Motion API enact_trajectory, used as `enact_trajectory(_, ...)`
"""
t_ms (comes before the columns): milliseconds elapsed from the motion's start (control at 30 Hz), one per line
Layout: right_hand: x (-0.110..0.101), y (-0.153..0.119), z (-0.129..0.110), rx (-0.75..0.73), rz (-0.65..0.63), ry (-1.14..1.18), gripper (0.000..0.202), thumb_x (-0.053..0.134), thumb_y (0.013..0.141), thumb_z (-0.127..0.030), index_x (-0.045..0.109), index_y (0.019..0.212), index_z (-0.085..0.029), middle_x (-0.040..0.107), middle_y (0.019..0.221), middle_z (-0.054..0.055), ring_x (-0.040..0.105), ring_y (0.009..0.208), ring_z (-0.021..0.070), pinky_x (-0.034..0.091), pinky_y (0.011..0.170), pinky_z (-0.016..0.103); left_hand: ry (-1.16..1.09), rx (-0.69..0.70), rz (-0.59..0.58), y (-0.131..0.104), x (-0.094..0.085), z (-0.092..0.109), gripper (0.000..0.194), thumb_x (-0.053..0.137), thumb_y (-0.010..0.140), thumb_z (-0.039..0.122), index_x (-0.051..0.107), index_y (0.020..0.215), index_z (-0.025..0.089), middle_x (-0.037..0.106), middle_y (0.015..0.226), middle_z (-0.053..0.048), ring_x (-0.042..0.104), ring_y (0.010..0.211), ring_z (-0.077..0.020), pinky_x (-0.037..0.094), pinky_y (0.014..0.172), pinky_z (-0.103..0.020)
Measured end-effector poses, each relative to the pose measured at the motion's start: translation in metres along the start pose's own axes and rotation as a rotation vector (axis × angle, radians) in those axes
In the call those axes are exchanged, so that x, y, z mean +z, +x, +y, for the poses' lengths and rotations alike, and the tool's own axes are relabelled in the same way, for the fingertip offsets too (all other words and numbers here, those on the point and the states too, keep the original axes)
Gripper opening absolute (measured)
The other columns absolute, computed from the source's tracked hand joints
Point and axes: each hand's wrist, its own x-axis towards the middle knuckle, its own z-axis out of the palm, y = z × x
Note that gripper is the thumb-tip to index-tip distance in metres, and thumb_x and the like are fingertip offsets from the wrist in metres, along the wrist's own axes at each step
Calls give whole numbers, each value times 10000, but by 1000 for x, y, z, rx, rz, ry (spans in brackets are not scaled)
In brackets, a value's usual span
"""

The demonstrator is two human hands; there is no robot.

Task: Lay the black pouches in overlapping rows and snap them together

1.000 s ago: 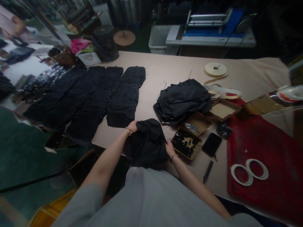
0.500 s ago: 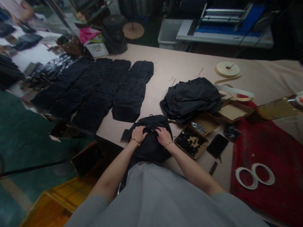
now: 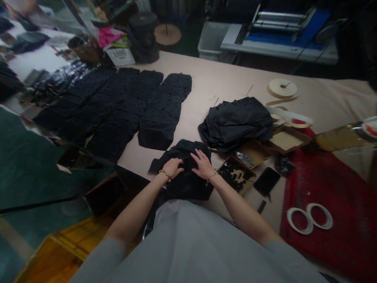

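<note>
A black fabric piece (image 3: 191,186), perhaps a bag panel, lies rumpled at the table's front edge, close against my body. My left hand (image 3: 173,168) is on its left part, fingers curled and thumb bent over the cloth, gripping it. On the right side of the same piece, my right hand (image 3: 203,165) rests with its fingers stretched out and spread, holding nothing. Just beyond is a pile of folded black fabric (image 3: 238,122). A small cardboard box of black parts (image 3: 235,175) stands beside my right wrist.
Black panels (image 3: 159,114) lie in rows to the left. Rightward are a black phone-like object (image 3: 266,181), a tape roll (image 3: 282,89), a red sheet (image 3: 324,251) and two white rings (image 3: 319,216). A yellow crate (image 3: 55,251) stands below left. Another person (image 3: 25,10) is at far left.
My right hand's fingers have straightened and spread over the cloth. My left hand stays on it, and the fabric's upper edge has folded and shifted a little.
</note>
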Motion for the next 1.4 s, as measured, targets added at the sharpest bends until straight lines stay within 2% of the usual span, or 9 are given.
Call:
enact_trajectory(100,-1,-3,12,10,-230,32,377,738,639,-181,650,1002,-224,537,1329,99,433,1268,320,200,1083,600,-217,183,-178,-10,-23,-2,340,635,780,462,643,1032,233,665,841,3,603,767,-170,443,690,-254)
enact_trajectory(167,-2,-2,22,89,-244,207,273,682,686,-161,627,946,-220,658,1087,53,595,1035,230,344,1025,527,-296,221,-198,1,-36,-9,342,636,763,480,653,997,231,654,812,20,589,741,-157,433,661,-240)
enact_trajectory(267,1,4,34,365,-86,524,455,665,676,-143,556,1117,-178,667,883,20,627,775,155,512,795,341,-325,148,-110,39,-43,-20,322,676,711,436,664,942,212,646,808,15,586,760,-162,438,674,-240)
enact_trajectory(400,15,13,38,674,12,549,562,755,567,-149,592,1105,-137,676,927,66,638,806,195,521,768,342,-401,10,-39,88,-31,-30,310,706,671,357,660,931,196,639,785,7,593,755,-168,457,677,-249)
enact_trajectory(567,24,15,37,867,255,407,350,720,619,-215,670,961,-156,695,928,81,646,867,239,500,828,368,-506,35,-157,103,-16,-50,378,749,606,234,656,973,217,655,851,15,622,804,-163,485,728,-248)
enact_trajectory(667,26,16,35,974,438,320,316,677,689,-311,680,970,-167,687,957,98,632,909,258,482,866,396,-499,-60,-117,108,-14,-62,432,755,614,212,640,1031,222,674,899,-1,636,815,-163,493,764,-261)
enact_trajectory(900,45,22,15,1082,633,-11,260,646,694,-296,697,882,-124,519,1241,209,474,1163,340,354,1014,480,-283,-236,79,115,-11,-63,447,793,614,365,650,1012,220,688,1008,-82,625,969,-255,480,844,-350)
enact_trajectory(1133,45,19,10,1202,591,12,296,571,684,-261,684,920,-122,647,1008,151,584,975,301,437,922,440,-518,-124,66,127,-18,-66,408,726,686,184,618,1078,219,674,1112,-65,609,1064,-207,471,902,-302)
enact_trajectory(1400,35,31,22,1153,544,123,256,623,697,-274,694,916,-163,701,962,96,628,921,253,464,886,390,-199,-292,193,132,-18,-65,580,743,681,434,566,1189,216,575,1219,-163,536,1151,-319,447,911,-417)
